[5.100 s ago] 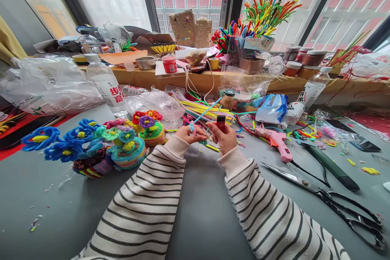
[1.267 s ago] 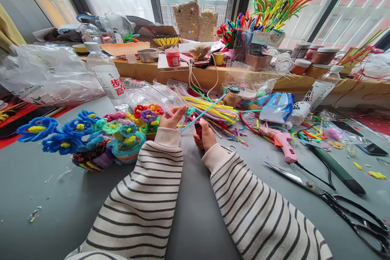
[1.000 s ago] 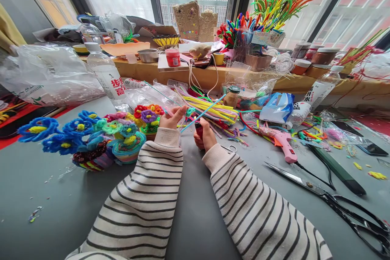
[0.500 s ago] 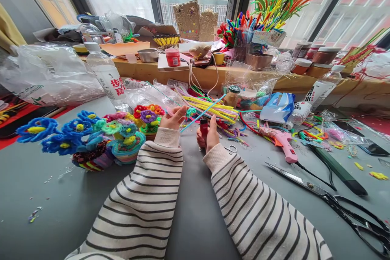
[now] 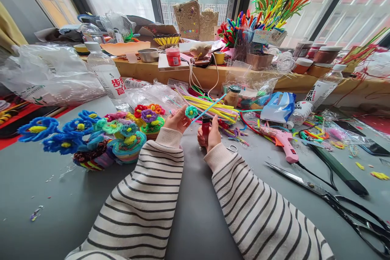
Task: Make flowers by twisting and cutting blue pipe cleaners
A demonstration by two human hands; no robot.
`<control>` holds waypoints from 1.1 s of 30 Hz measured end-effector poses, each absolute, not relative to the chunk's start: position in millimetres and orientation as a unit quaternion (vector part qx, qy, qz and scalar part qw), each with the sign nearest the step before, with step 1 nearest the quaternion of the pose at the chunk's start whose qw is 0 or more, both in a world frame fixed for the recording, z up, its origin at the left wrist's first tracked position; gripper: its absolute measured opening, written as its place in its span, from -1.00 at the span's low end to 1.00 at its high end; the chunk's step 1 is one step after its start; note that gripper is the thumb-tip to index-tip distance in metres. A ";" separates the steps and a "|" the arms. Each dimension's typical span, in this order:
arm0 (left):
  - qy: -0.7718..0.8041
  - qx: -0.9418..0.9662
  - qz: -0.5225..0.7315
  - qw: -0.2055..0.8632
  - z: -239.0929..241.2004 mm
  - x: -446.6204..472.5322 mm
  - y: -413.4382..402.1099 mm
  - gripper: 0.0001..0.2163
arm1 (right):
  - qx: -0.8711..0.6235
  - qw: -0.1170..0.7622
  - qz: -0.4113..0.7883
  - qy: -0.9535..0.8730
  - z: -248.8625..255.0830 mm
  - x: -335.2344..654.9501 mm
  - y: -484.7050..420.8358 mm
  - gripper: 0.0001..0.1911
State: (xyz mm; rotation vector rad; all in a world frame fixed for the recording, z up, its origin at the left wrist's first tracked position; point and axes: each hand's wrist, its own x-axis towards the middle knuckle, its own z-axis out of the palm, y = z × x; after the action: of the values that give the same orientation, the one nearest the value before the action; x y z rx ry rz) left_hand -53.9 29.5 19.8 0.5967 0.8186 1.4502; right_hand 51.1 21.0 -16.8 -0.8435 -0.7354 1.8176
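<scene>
Between the fingertips of my left hand (image 5: 176, 120) is a small teal pipe-cleaner flower (image 5: 191, 111), its face turned toward me. A dark red lighter (image 5: 205, 127) stands upright in my right hand (image 5: 212, 135), the thumb raised beside its top. I see no flame. The two hands are apart, with the lighter below and right of the flower. Behind them lies a bundle of yellow and pink pipe cleaners (image 5: 221, 110). Left of my left hand are finished pots of pipe-cleaner flowers, among them a blue bunch (image 5: 65, 145) and a teal pot (image 5: 129, 146).
To the right lie a pink glue gun (image 5: 285, 143), large black scissors (image 5: 323, 193) and a dark green bar-shaped object (image 5: 339, 169). A glass jar (image 5: 232, 96) and a blue packet (image 5: 278, 107) stand behind. Water bottles (image 5: 106, 74) and a cluttered ledge (image 5: 137, 68) line the back.
My left hand has turned the teal flower, so its face now shows and its thin stem no longer points up to the left. The right hand with the lighter has barely shifted.
</scene>
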 end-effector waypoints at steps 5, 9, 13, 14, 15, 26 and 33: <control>0.356 0.283 0.644 0.615 20.2 -50.5 27.4 -0.82 | -0.341 0.481 0.749 -0.302 -16.6 51.3 21.6 -0.33; 0.353 0.289 0.641 0.617 19.9 -50.5 27.1 -0.83 | -0.346 0.482 0.745 -0.303 -15.8 51.5 21.0 -0.34; 0.351 0.284 0.630 0.632 20.2 -51.7 27.5 -0.84 | -0.346 0.484 0.744 -0.303 -17.6 51.8 21.4 -0.33; 0.351 0.282 0.628 0.634 20.3 -51.7 27.6 -0.83 | -0.344 0.484 0.746 -0.302 -18.0 52.0 21.6 -0.33; 0.353 0.280 0.627 0.635 20.5 -51.4 27.6 -0.83 | -0.337 0.485 0.750 -0.299 -18.3 52.2 21.8 -0.33; 0.438 0.290 0.584 0.618 19.6 -45.5 25.6 -0.79 | -0.253 0.573 0.746 -0.226 -11.8 54.8 20.5 -0.60; 0.445 0.257 0.528 0.676 20.9 -47.7 25.6 -0.83 | -0.240 0.580 0.745 -0.228 -11.5 54.4 17.0 -0.74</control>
State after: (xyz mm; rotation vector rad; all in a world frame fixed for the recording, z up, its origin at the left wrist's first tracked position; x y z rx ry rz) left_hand -47.7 25.6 20.9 0.5779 1.0003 1.1879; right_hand 54.4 17.0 -11.5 -0.5614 -0.5338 1.7406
